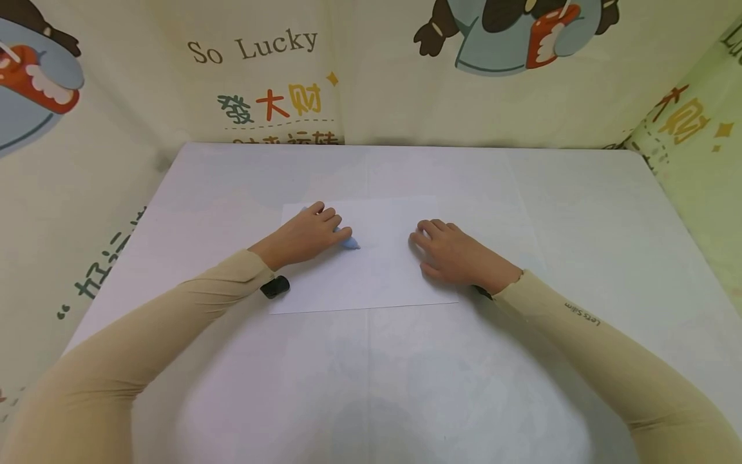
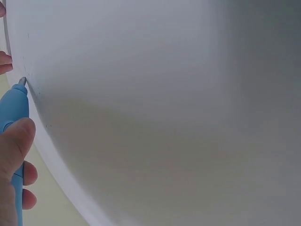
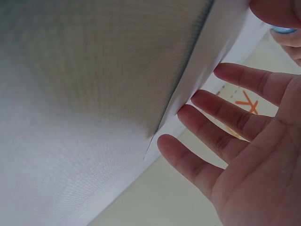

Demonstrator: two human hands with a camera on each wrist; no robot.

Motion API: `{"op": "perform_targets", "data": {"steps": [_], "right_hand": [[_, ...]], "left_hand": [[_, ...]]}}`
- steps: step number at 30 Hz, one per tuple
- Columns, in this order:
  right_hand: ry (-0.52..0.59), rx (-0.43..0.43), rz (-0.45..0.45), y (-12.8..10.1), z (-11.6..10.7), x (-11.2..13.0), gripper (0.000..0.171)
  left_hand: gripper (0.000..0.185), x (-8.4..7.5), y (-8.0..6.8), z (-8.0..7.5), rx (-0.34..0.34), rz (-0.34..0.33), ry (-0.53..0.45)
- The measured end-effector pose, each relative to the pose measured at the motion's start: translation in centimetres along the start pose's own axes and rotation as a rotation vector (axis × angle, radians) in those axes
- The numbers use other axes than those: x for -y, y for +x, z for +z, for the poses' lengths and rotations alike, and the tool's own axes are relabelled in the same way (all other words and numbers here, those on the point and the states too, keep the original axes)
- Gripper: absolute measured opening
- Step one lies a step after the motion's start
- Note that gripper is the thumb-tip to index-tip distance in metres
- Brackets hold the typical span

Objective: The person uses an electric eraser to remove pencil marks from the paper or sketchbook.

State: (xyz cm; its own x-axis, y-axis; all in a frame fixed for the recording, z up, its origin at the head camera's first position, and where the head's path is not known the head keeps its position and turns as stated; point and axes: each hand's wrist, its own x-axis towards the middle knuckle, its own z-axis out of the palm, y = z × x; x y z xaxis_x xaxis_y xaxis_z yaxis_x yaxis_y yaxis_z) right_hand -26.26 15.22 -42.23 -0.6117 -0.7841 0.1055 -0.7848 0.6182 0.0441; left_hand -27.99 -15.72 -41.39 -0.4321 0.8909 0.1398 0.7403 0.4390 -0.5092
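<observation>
Left hand (image 1: 307,235) curled round blue pen (image 1: 350,242), tip on white sheet (image 1: 382,270), barrel pointing rightward toward right hand (image 1: 455,258), fingers straight, flat on same sheet, holding nothing, near pen tip.

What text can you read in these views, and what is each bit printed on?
"So Lucky": backdrop cloth, upper left.
"发大财": backdrop cloth, under "So Lucky".
"Lets Slim": right sleeve.
Row under "发大财": cut off by the table, unreadable.
Characters on the left and right cloth panels: partial, not clear.
Sheet of paper, blue pen: no text visible.
</observation>
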Motion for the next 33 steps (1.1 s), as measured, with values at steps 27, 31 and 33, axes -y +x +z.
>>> {"op": "perform_targets", "data": {"steps": [27, 31, 33], "right_hand": [[0.024, 0.021, 0.012, 0.1, -0.2, 0.1, 0.039], [0.023, 0.028, 0.014, 0.1, -0.2, 0.1, 0.039], [0.025, 0.028, 0.016, 0.1, -0.2, 0.1, 0.039]], "left_hand": [[0.013, -1.0, 3.3, -0.1, -0.059, 0.018, -0.019], [0.012, -0.9, 3.5, -0.2, -0.022, 0.015, -0.009], [0.012, -0.9, 3.4, -0.2, -0.001, 0.012, -0.007]]}}
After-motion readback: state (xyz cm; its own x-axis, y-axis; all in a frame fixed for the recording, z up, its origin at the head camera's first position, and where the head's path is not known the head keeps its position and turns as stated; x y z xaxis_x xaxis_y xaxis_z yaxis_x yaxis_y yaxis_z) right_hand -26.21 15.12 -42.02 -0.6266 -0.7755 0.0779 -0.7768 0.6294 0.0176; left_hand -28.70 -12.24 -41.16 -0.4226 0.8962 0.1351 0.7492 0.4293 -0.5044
